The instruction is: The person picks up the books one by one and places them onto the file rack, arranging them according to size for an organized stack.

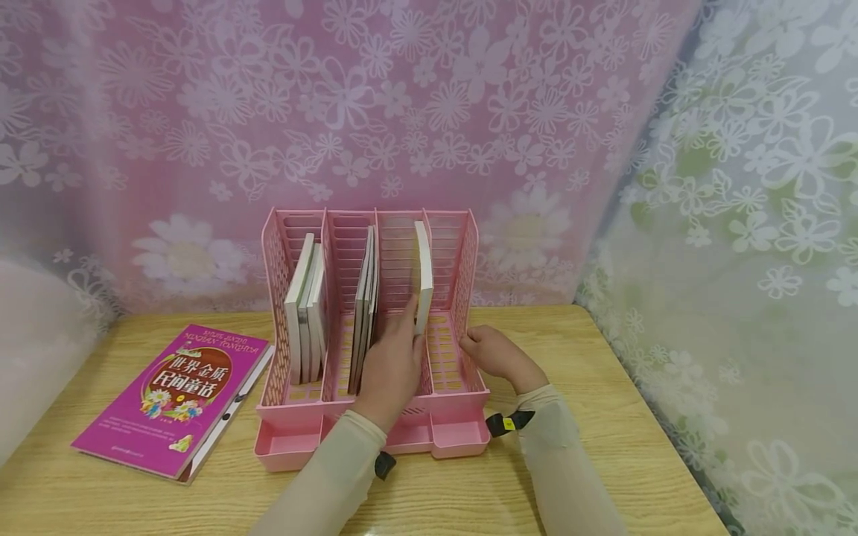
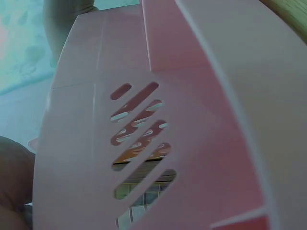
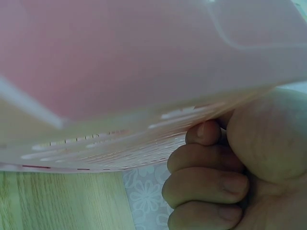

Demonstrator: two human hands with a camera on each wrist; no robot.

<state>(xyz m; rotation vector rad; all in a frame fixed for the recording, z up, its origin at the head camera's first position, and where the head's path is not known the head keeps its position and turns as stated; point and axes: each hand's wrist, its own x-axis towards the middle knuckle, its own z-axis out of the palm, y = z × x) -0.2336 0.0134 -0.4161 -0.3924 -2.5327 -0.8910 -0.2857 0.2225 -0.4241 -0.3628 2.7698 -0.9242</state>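
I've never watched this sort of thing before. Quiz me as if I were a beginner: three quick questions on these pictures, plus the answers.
1. Multiple choice: into how many tall sections, side by side, is the pink rack split?
A) two
B) four
C) six

2. True or false: the purple book stands upright inside the rack.

3. Fill in the blank: the person's ___ hand is at the rightmost book in the rack.

Key:
1. B, four.
2. False; the purple book lies flat, to the left of the rack.
3. Left; the left hand reaches into the rack there.
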